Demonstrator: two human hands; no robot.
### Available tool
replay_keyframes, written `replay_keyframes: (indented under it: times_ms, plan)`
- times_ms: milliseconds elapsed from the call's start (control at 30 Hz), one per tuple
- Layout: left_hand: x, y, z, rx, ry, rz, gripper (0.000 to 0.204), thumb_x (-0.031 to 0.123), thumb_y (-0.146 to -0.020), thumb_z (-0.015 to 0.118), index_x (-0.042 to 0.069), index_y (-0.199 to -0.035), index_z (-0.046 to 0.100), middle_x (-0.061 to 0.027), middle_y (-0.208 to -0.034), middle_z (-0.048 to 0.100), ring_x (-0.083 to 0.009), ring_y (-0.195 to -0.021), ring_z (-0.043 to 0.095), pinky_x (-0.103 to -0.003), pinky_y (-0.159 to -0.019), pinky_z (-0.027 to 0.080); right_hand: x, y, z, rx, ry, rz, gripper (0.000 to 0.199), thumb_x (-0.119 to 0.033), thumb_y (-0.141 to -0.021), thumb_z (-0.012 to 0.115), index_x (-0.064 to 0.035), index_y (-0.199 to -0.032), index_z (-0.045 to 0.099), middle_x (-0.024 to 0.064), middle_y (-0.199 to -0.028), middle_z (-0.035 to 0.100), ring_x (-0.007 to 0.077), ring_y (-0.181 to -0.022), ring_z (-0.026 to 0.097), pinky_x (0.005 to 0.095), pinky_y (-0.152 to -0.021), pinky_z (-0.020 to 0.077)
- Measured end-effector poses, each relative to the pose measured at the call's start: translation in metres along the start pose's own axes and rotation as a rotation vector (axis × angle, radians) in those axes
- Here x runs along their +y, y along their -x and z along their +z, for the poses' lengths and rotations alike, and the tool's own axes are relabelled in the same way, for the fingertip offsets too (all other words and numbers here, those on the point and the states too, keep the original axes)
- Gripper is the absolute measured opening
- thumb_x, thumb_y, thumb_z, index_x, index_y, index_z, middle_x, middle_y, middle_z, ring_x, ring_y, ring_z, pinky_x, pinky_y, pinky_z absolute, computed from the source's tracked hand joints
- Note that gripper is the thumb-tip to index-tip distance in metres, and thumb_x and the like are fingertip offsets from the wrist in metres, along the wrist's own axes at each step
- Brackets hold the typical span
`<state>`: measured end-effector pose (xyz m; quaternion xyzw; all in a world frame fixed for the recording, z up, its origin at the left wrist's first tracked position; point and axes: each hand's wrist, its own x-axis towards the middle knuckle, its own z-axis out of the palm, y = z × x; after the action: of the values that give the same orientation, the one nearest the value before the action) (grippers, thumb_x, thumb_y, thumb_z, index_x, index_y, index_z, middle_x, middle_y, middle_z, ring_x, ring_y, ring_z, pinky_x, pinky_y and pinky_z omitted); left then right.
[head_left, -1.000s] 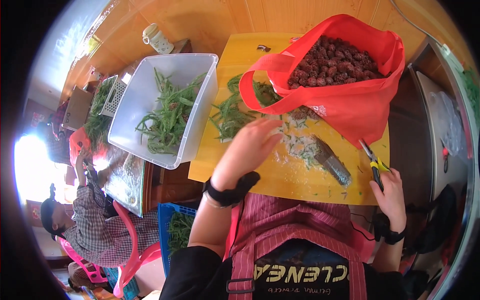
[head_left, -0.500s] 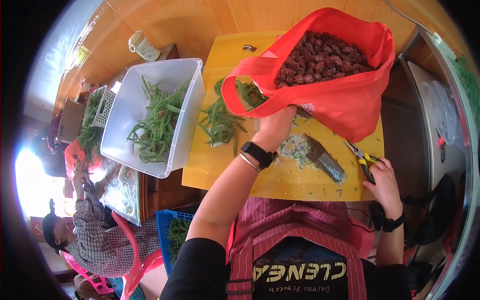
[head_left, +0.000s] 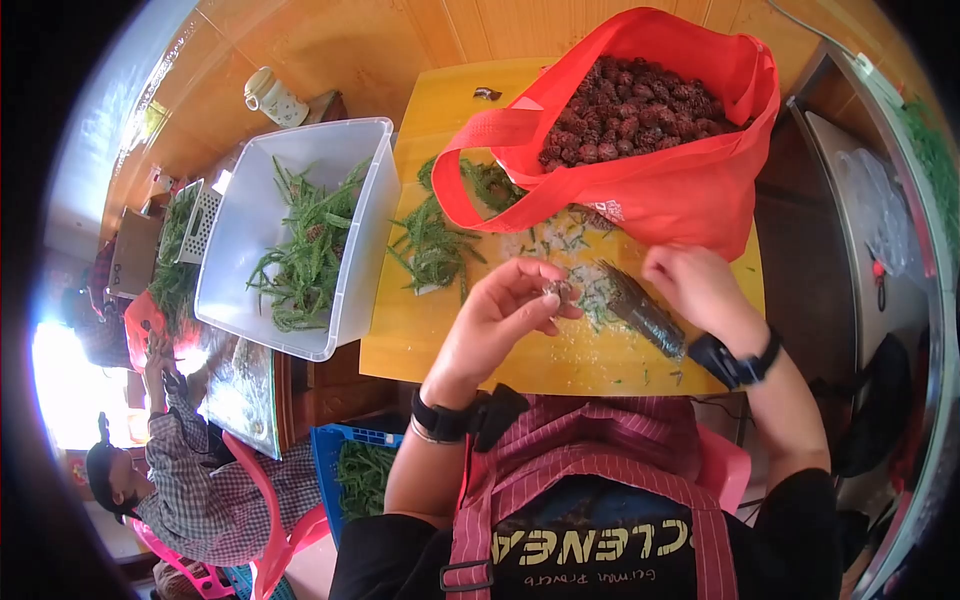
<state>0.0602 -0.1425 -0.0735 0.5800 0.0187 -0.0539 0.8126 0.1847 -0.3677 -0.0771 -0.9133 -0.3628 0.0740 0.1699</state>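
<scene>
My left hand (head_left: 500, 318) pinches a small brown pine cone (head_left: 558, 292) between thumb and fingertips, above the near part of the yellow table (head_left: 470, 365). To the right, my right hand (head_left: 698, 290) is closed with its fingers curled over the table edge of a bundle of thin dark wires (head_left: 645, 315) in a clear sleeve. Whatever those fingers hold is hidden. Beyond both hands stands a red bag (head_left: 680, 195) full of dark pine cones (head_left: 635, 110), its loop handle hanging toward the left. Green artificial sprigs (head_left: 435, 245) lie left of my left hand.
A clear plastic bin (head_left: 375, 215) with green sprigs stands at the table's left. White crumbs and green bits (head_left: 595, 300) are scattered by the wires. Below the bin is a blue crate (head_left: 330, 450) of greenery. Another person (head_left: 215, 490) sits at far left.
My left hand has come back from the bag with a pine cone. My right hand has moved up and left to the wire bundle, and the yellow-and-black pliers no longer show.
</scene>
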Motion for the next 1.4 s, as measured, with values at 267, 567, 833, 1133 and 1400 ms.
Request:
replay_keyframes:
  times_ms: [267, 567, 833, 1133, 1400]
  plan:
    - [-0.020, 0.011, 0.007, 0.028, 0.195, -0.087, 0.027, 0.007, -0.089, 0.050, 0.004, -0.116, 0.045, -0.0140, -0.114, 0.056, -0.0231, -0.097, 0.060, -0.026, -0.078, 0.050, 0.000, -0.049, 0.038, -0.106, 0.065, -0.003, 0.012, -0.019, -0.075, 0.060, -0.0069, -0.077, 0.061, 0.0130, -0.074, 0.062, 0.0318, -0.073, 0.060, 0.0420, -0.068, 0.0467]
    - [-0.024, 0.004, 0.012, -0.009, 0.249, -0.017, 0.039, 0.002, -0.082, 0.060, 0.003, -0.119, 0.047, -0.0102, -0.107, 0.058, -0.0237, -0.095, 0.061, -0.026, -0.074, 0.052, -0.025, -0.028, -0.006, 0.125, -0.693, 0.069, 0.003, -0.005, -0.087, 0.050, -0.0033, -0.089, 0.050, 0.0087, -0.075, 0.063, 0.0159, -0.069, 0.062, 0.0254, -0.063, 0.0476]
    - [-0.024, -0.005, 0.032, -0.045, 0.395, 0.092, 0.038, 0.004, -0.080, 0.064, 0.003, -0.115, 0.049, -0.0085, -0.099, 0.061, -0.0230, -0.094, 0.062, -0.025, -0.070, 0.052, -0.052, 0.026, -0.030, 0.238, -1.679, -0.147, 0.014, -0.007, -0.087, 0.054, -0.0087, -0.091, 0.042, 0.0074, -0.088, 0.060, 0.0132, -0.080, 0.057, 0.0217, -0.068, 0.0446]
    - [-0.021, -0.009, 0.046, -0.061, 0.453, 0.185, 0.035, 0.002, -0.079, 0.064, 0.003, -0.111, 0.050, -0.0100, -0.101, 0.060, -0.0230, -0.095, 0.061, -0.028, -0.073, 0.053, -0.058, 0.035, 0.004, 0.309, -1.572, -0.139, 0.019, -0.006, -0.082, 0.062, -0.0081, -0.087, 0.043, 0.0062, -0.087, 0.054, 0.0155, -0.085, 0.055, 0.0267, -0.076, 0.0439]
    - [-0.026, -0.010, 0.053, -0.093, 0.453, 0.242, 0.033, 0.002, -0.079, 0.064, 0.003, -0.109, 0.050, -0.0125, -0.103, 0.060, -0.0253, -0.095, 0.061, -0.029, -0.072, 0.054, -0.054, 0.036, 0.021, 0.437, -1.683, -0.162, 0.015, 0.002, -0.083, 0.058, -0.0052, -0.086, 0.045, 0.0095, -0.093, 0.057, 0.0117, -0.085, 0.056, 0.0240, -0.077, 0.0469]
